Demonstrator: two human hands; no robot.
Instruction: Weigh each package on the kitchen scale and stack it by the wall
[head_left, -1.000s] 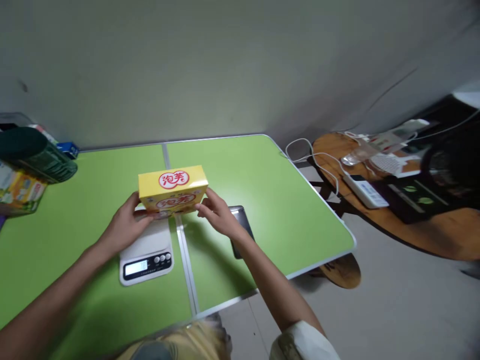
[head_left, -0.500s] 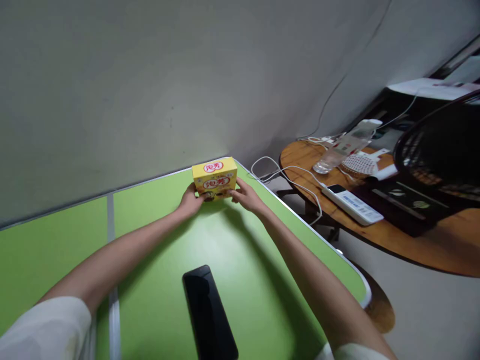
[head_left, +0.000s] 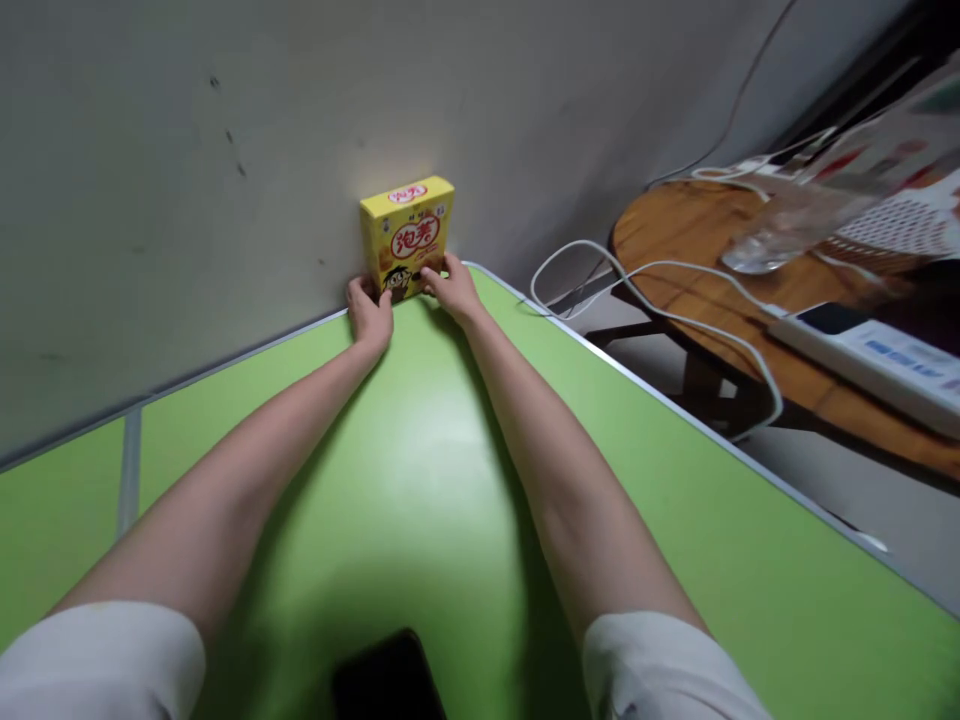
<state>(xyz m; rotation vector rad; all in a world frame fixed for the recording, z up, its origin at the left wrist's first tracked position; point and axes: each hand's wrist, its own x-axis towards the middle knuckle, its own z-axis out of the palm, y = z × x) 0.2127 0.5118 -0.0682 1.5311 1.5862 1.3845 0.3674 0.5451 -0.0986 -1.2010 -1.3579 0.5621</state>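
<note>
Over a green table [head_left: 442, 500], the left hand [head_left: 370, 318] and right hand [head_left: 454, 290] hold a yellow box [head_left: 409, 235] at the far corner.
Nearest, a dark phone [head_left: 388, 680], cut off by the bottom edge, lies between two white sleeves [head_left: 667, 665]; bare forearms [head_left: 570, 490] reach beyond it. The left thumb lies on the box's lower front, fingers around its left side; the right thumb is on the lower front too, fingers at the right side, partly hidden. Each thumb-to-finger gap is narrow. The box is upright, its front showing red characters in a white oval above a dark cartoon figure, its top similarly lettered. Behind is the grey wall [head_left: 225, 220]; whether they touch, I cannot tell.
</note>
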